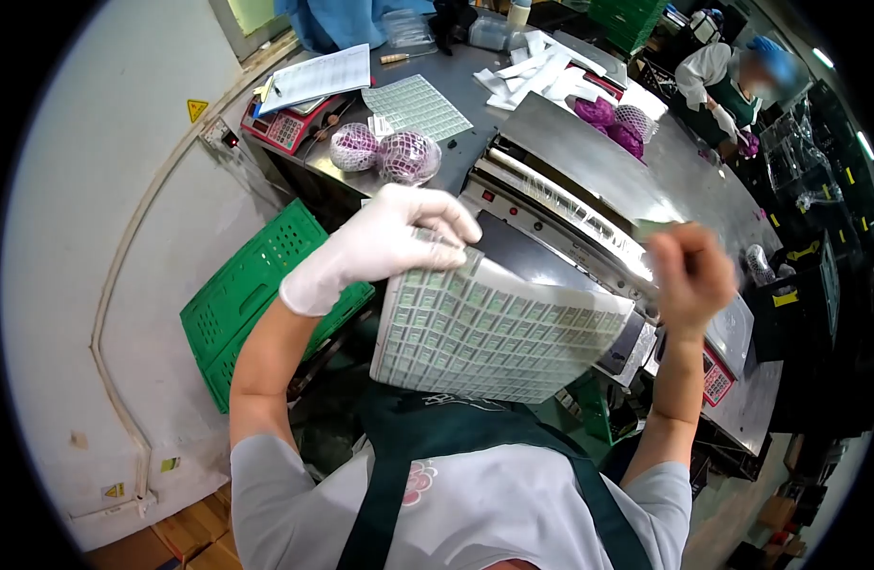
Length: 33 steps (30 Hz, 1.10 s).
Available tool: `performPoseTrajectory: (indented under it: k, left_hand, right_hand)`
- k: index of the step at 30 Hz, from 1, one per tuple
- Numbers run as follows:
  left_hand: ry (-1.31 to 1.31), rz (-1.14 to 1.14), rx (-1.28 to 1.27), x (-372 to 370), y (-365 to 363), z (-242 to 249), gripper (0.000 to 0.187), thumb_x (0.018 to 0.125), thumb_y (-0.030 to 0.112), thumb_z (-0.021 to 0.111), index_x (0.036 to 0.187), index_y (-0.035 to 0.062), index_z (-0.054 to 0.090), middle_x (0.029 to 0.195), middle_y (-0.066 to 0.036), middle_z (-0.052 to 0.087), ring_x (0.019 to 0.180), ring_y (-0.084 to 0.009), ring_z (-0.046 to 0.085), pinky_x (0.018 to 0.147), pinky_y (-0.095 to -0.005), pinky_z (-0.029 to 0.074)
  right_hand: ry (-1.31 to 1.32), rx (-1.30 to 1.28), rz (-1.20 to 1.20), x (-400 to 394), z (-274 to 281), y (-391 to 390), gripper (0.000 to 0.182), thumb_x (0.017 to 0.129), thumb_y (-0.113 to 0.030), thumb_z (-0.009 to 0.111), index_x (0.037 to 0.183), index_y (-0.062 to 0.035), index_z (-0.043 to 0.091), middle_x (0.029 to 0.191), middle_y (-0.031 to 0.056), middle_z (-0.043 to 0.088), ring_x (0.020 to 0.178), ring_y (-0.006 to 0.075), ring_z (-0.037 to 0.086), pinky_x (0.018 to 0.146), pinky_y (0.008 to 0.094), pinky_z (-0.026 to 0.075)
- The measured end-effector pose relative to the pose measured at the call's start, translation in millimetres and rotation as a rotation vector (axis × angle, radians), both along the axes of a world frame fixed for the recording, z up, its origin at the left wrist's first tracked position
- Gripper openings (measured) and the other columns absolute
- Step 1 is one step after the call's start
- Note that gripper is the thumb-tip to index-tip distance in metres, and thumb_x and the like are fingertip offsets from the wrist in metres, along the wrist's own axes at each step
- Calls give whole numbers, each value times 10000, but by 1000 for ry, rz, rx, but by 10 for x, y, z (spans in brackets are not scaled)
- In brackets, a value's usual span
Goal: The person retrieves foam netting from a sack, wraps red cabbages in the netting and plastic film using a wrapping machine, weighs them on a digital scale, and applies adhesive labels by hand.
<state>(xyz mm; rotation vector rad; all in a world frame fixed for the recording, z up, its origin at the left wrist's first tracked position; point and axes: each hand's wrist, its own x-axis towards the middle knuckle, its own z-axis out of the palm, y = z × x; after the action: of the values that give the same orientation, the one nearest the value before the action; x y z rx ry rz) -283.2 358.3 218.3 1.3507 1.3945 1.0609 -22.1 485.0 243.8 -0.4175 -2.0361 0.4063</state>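
Note:
My left hand [389, 237], in a white glove, pinches the top edge of a sheet of small green labels [494, 332]. The sheet hangs bent in front of my dark green apron, its grid of labels facing me. My bare right hand [691, 275] is raised to the right of the sheet, apart from it and smeared by motion. Its fingers are curled closed, with a small pale green label [652, 228] at the fingertips. Behind the sheet stands a bar sealing machine [560, 214] with a long metal bar.
Two round items in white foam nets [408, 158] lie by a red scale [283, 131] bearing a clipboard [318, 76]. Another label sheet [418, 107] lies behind them. White strips [541, 71] and purple bundles [619, 128] are farther back. A green crate [256, 294] stands left; a co-worker [731, 90] works right.

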Motion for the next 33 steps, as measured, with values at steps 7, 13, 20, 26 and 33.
performPoseTrajectory:
  k: [7, 13, 20, 26, 33]
  left_hand:
    - [417, 19, 888, 253, -1207, 224, 133, 627, 53, 624, 753, 89, 640, 693, 2, 581, 568, -83, 531, 527, -232, 432]
    - [595, -244, 1241, 108, -1576, 528, 311, 706, 291, 690, 959, 129, 612, 912, 50, 620, 635, -87, 515, 594, -194, 377]
    - [282, 36, 1566, 195, -1306, 333, 127, 782, 190, 502, 869, 115, 556, 710, 38, 602, 532, -81, 470, 511, -240, 333]
    - [274, 350, 1568, 179, -1324, 179, 167, 775, 232, 540, 886, 108, 540, 729, 58, 608, 528, -66, 440, 518, -221, 297]
    - [191, -62, 1369, -316, -1241, 158, 406, 773, 345, 559, 1073, 90, 462, 945, -19, 570, 738, -171, 458, 660, -282, 318]
  right_hand:
    - [466, -857, -151, 759, -628, 323, 186, 872, -180, 553, 727, -65, 527, 530, -39, 433, 352, 18, 302, 312, 166, 198]
    - [304, -1183, -203, 715, -1442, 73, 200, 877, -178, 541, 703, -82, 513, 502, -50, 399, 343, 25, 285, 309, 186, 175]
    - [27, -1373, -49, 256, -1666, -406, 200, 878, -192, 539, 720, -74, 506, 500, -51, 391, 334, 24, 262, 306, 188, 162]
    - [-197, -1415, 64, -33, -1758, -672, 182, 818, -136, 625, 688, -25, 563, 569, -85, 451, 520, 3, 349, 474, 172, 269]
    - [-270, -1586, 63, -258, -1823, -863, 205, 815, -142, 634, 665, -29, 551, 569, -90, 426, 514, 7, 319, 471, 176, 246]
